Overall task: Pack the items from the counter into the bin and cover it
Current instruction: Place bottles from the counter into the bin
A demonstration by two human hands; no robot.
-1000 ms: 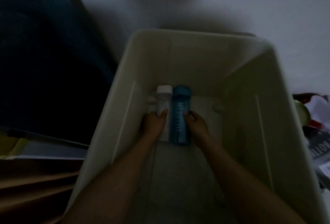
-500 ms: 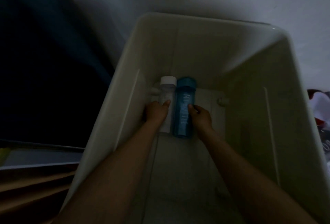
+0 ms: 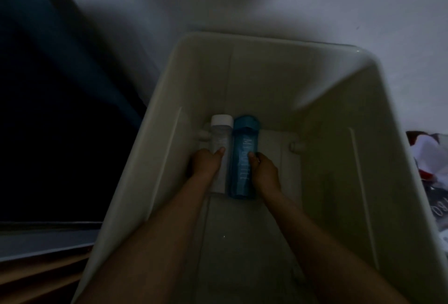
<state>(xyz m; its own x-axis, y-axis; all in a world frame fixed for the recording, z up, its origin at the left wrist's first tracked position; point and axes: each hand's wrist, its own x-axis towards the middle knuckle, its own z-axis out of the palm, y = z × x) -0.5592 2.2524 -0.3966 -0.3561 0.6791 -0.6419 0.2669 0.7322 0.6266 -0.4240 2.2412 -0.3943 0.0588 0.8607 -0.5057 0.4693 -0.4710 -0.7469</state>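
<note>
two bottles lay side by side on the floor of the white bin (image 3: 339, 114), both hands reaching down to them.

against the bin's far wall, the blue bottle (image 3: 243, 158) touched the clear white-capped bottle (image 3: 219, 139) on its left. the left hand (image 3: 206, 163) gripped the clear bottle; the right hand (image 3: 264, 170) gripped the blue one, thumb on top.

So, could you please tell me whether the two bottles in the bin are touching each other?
Touching. The head view shows the clear bottle and the blue bottle lying side by side with no visible gap.
</note>
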